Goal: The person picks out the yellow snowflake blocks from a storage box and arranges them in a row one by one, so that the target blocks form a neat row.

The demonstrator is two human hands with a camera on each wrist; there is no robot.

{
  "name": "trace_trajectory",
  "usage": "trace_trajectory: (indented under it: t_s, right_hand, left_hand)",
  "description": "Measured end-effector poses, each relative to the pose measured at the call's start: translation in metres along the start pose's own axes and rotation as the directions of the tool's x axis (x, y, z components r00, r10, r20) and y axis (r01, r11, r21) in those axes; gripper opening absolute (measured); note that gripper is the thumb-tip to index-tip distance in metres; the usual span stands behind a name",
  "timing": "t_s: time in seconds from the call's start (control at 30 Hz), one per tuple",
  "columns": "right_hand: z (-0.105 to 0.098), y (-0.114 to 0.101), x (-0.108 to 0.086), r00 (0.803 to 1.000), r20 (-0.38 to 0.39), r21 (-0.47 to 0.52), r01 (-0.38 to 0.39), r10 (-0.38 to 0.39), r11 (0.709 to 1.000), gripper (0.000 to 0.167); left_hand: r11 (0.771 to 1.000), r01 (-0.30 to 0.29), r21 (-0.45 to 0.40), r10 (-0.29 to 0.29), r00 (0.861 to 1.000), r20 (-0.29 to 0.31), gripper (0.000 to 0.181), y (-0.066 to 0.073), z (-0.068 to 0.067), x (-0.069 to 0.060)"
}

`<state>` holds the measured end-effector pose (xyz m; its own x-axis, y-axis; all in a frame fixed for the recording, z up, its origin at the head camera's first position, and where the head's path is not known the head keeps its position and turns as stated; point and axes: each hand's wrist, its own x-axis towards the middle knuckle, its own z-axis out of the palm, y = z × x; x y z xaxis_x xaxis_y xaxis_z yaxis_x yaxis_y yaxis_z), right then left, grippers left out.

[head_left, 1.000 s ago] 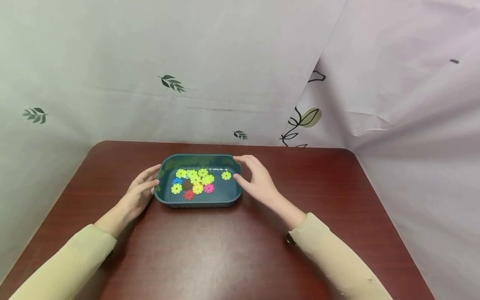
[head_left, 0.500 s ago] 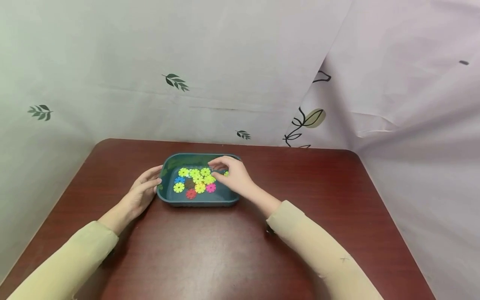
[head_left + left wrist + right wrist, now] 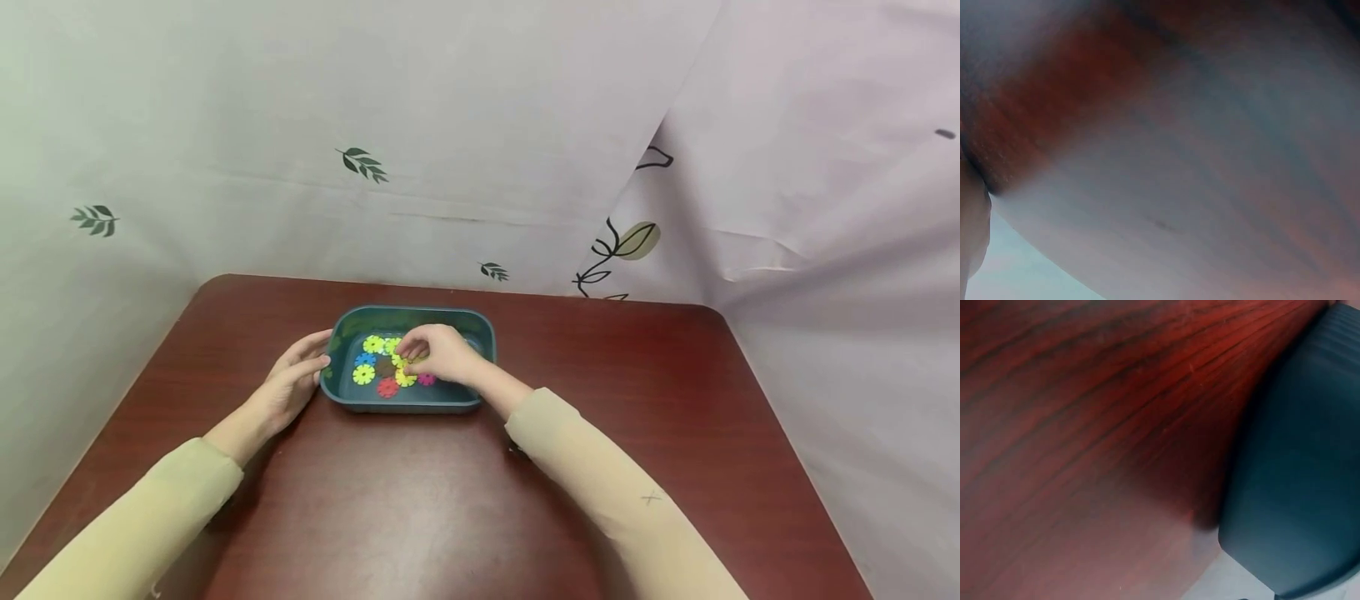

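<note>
A dark teal plastic tray [image 3: 408,407] stands on the table with several notched, flower-shaped plastic discs in it. Most are yellow, such as one yellow disc [image 3: 363,375] at the left; blue [image 3: 365,360], brown [image 3: 385,367], red [image 3: 387,388] and pink [image 3: 427,379] ones lie among them. My left hand [image 3: 287,385] holds the tray's left side, thumb at the rim. My right hand [image 3: 441,352] reaches over the right part of the tray, thumb and bent fingers apart above the yellow discs, hiding some. The right wrist view shows the tray's outer wall [image 3: 1291,469].
The reddish-brown table [image 3: 600,400] has rounded far corners. A pale cloth [image 3: 450,125] with leaf prints hangs behind it and at both sides. The left wrist view is mostly blurred.
My right hand has left the tray's right rim and moved left and down over the discs. The left hand stays at the left side. The whole head view has shifted slightly.
</note>
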<state>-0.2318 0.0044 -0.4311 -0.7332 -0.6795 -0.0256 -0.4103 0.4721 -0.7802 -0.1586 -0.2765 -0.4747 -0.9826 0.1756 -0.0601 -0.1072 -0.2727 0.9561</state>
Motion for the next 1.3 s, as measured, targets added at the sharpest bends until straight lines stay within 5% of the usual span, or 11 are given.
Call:
trace_trajectory:
  t_s: [0.43,0.7,1.0,1.3]
  right_hand:
    - [0.006,0.007,0.006,0.996,0.092,-0.206,0.012,0.007,0.978,0.027]
    - [0.011,0.008,0.007,0.997,0.082,-0.281,0.013,0.011,0.960,0.023]
    - [0.012,0.006,0.007,1.000,0.012,-0.203,0.026,-0.024,0.979,0.006]
    - [0.004,0.003,0.004,0.994,-0.102,-0.040,0.036,-0.040,0.999,0.007]
  left_hand:
    - [1.000,0.006,0.010,-0.007,1.000,0.006,0.037,-0.001,0.002,0.002]
    - [1.000,0.002,-0.004,-0.002,1.000,0.010,0.036,-0.001,0.001,0.001]
    - [1.000,-0.008,-0.022,0.008,1.000,0.016,0.037,-0.002,-0.001,-0.002]
    - [0.999,-0.017,-0.029,0.017,1.000,0.004,0.037,0.000,0.000,0.000]
